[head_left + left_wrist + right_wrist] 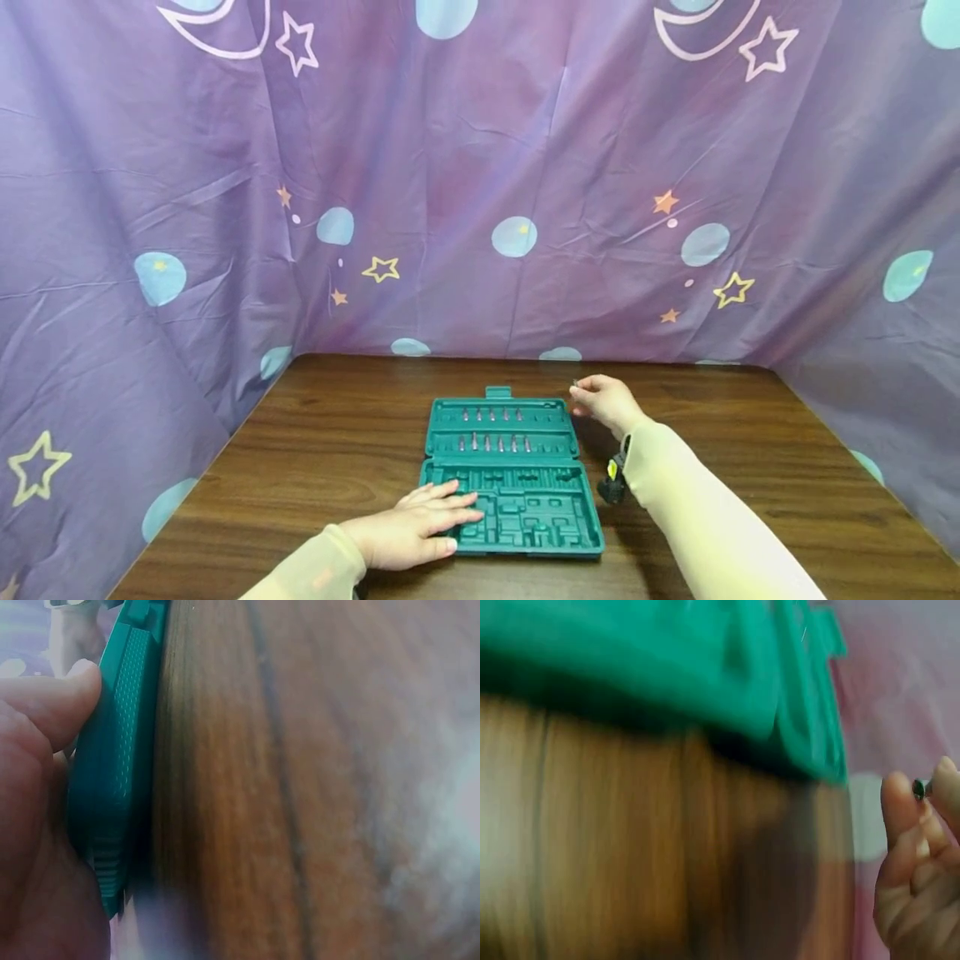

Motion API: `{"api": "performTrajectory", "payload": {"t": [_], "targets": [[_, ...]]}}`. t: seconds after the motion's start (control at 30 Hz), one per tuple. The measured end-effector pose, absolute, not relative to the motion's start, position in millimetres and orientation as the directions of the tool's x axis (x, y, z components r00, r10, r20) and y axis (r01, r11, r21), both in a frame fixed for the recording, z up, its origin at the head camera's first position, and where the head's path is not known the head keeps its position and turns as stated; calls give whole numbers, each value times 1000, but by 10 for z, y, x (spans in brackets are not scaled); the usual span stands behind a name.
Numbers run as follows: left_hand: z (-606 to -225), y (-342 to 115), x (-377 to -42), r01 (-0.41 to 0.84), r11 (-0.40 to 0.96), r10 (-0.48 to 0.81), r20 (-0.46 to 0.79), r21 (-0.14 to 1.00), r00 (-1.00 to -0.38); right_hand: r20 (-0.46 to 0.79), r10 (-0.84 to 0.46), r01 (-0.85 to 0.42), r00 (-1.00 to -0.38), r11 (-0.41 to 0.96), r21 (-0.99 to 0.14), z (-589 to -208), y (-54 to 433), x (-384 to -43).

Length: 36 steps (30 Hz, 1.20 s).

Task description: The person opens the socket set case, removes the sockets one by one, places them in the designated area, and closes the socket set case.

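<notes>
While the R hand (606,403) pinches a small dark piece (919,789) btwn thumb & index fingertips, the L hand (408,530) lies w/ fingers straight, slightly spread, over the near-left part of a green case (525,548), its thumb at the near edge. Piece is held just beside the case's far R corner, apart from it. Case lies open flat, both halves up. Far half holds two rows of slim metallic bits, pinkish in this light: 5 in the upper row (492,414), 6 in the lower row (487,443). Near half = moulded recesses of diff. shapes, partly under the L hand. Piece itself: tiny, dark rounded end showing in the R wrist view, rest hidden by fingers; exact type can't tell. Farther out: black strap (613,482) at R wrist, pale sleeves (701,508), dark wood-grain table (330,442), purple curtain (465,158) w/ stars & moons behind.
</notes>
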<state>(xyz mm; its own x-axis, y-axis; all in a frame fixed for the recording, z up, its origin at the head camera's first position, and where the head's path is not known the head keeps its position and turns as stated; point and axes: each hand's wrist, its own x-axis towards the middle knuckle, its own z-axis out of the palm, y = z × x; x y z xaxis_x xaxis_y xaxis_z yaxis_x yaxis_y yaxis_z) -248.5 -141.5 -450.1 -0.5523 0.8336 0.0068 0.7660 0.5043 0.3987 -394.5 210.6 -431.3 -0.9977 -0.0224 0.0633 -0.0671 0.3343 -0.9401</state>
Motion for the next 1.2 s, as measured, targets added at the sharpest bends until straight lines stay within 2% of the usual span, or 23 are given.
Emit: {"api": "performTrajectory", "payload": {"t": [0.23, 0.5, 0.67, 1.2], "targets": [[-4520, -1444, -2464, 773, 505, 834, 14, 384, -551, 68, -105, -113, -992, 520, -847, -4489, 2357, -3925], [-4487, -1447, -2426, 755, 513, 826, 3, 409, -563, 131, -160, -206, -978, 707, -677, -4541, 2400, -3895], [-4487, -1442, -2428, 737, 516, 823, -12, 436, -568, 122, -160, -201, -980, 745, -636, -4582, 2420, -3903], [-4500, -1401, -2472, 754, 520, 822, 6, 401, -570, 128, -143, -191, -981, 790, -583, -4556, 2445, -3891]]}}
